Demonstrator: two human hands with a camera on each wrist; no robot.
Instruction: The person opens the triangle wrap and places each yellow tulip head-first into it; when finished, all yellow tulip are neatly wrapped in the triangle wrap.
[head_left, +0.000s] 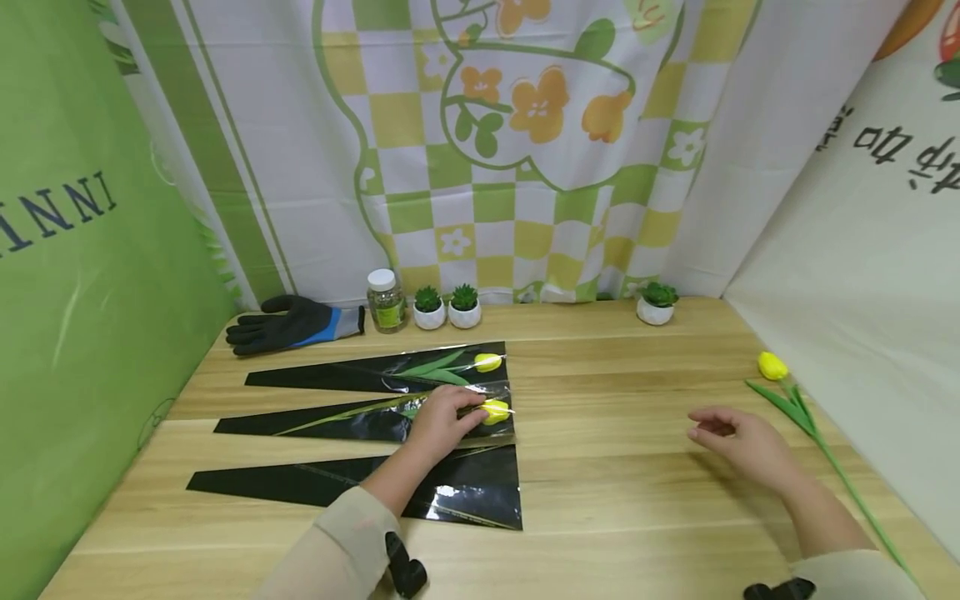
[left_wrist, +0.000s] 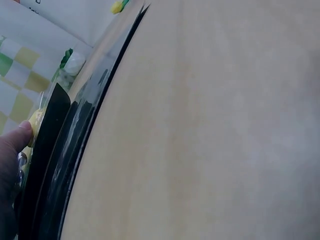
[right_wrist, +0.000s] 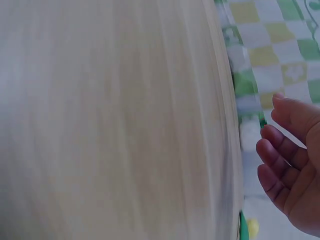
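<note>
My left hand (head_left: 444, 419) grips the yellow tulip (head_left: 495, 412) at its bloom through the clear front of the middle black flower sleeve (head_left: 315, 422). In the left wrist view the thumb lies against the yellow bloom (left_wrist: 35, 122), and the black sleeve edge (left_wrist: 57, 102) stands up beside it. Above it on the table, another sleeve (head_left: 315, 372) contains a tulip with a yellow bloom (head_left: 488, 362). The nearest sleeve (head_left: 480, 492) is flat, with no flower showing. My right hand (head_left: 746, 446) hovers over the right side with fingers loosely bent and nothing in them.
A loose yellow tulip (head_left: 772, 366) lies along the table's right edge, its long stem toward me. Along the back stand a black and blue glove (head_left: 288, 325), a lidded jar (head_left: 386, 304), two small potted plants (head_left: 447, 312) and a third potted plant (head_left: 656, 306). Curtains enclose the table.
</note>
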